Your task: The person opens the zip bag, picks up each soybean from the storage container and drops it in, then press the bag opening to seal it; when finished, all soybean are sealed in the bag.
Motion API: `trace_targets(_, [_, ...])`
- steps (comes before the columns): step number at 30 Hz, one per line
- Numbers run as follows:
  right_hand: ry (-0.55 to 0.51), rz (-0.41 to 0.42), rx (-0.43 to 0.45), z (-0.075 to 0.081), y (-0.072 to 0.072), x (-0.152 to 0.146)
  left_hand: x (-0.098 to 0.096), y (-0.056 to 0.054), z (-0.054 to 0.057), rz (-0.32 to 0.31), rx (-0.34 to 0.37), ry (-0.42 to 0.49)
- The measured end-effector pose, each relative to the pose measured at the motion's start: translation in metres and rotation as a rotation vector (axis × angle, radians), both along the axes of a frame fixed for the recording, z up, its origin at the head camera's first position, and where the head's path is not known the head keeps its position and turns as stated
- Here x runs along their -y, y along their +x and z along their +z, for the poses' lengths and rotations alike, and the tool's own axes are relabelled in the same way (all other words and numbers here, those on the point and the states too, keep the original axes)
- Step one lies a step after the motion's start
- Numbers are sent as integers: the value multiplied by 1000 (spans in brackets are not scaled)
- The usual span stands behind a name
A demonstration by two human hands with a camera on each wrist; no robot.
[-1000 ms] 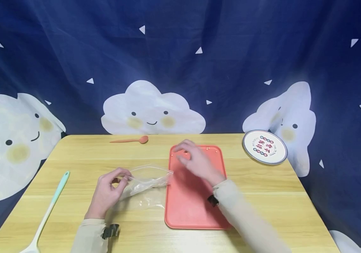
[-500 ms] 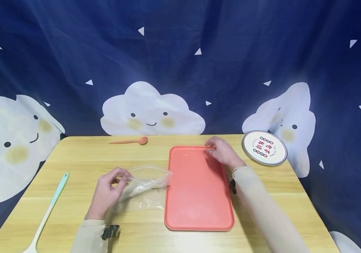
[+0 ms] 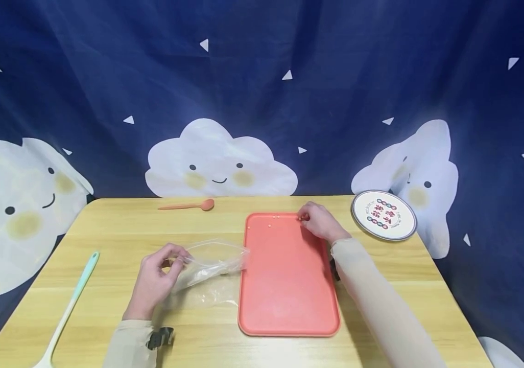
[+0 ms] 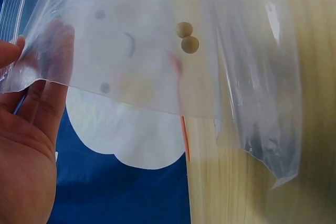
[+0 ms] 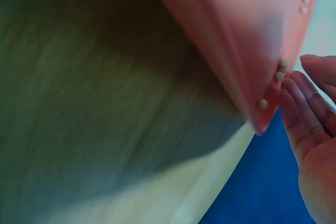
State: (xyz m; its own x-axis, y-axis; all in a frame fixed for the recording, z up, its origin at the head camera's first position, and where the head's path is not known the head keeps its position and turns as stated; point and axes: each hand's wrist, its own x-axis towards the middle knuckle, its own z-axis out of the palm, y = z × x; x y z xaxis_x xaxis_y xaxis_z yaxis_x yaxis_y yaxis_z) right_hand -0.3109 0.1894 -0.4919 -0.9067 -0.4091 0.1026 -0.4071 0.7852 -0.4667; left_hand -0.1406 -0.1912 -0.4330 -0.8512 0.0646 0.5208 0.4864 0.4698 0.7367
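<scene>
My left hand (image 3: 155,278) pinches the top edge of a clear zip bag (image 3: 213,267), whose mouth stands partly spread beside the pink tray (image 3: 289,291). Two small round beige balls (image 4: 189,44) show through the bag in the left wrist view. At the tray's far right corner is my right hand (image 3: 322,222), fingertips right at the rim. The right wrist view has its fingers (image 5: 299,114) nearly straight, thumb apart, close to a pair of beige balls (image 5: 280,76). Another ball (image 5: 263,104) lies in the corner, and several more sit along the far edge.
An orange spoon (image 3: 186,206) lies at the table's back edge. A printed white oval plate (image 3: 383,215) is at the back right. On the left lies a long utensil with a mint-green handle (image 3: 80,281). A blue cloud-patterned curtain (image 3: 262,92) hangs behind the wooden table (image 3: 381,306).
My right hand has moved right across the tray's far end to its far right corner, then shifted slightly left. My left hand and the bag stay almost still.
</scene>
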Motion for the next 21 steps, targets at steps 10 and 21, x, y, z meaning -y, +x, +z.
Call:
trace_targets(10, [62,19,-4,-5,-4,2,2,1,-1,4,-1,-2])
trace_targets(21, [111,1,-7,-6,-6,0,4,2,-1,-4,-22,0])
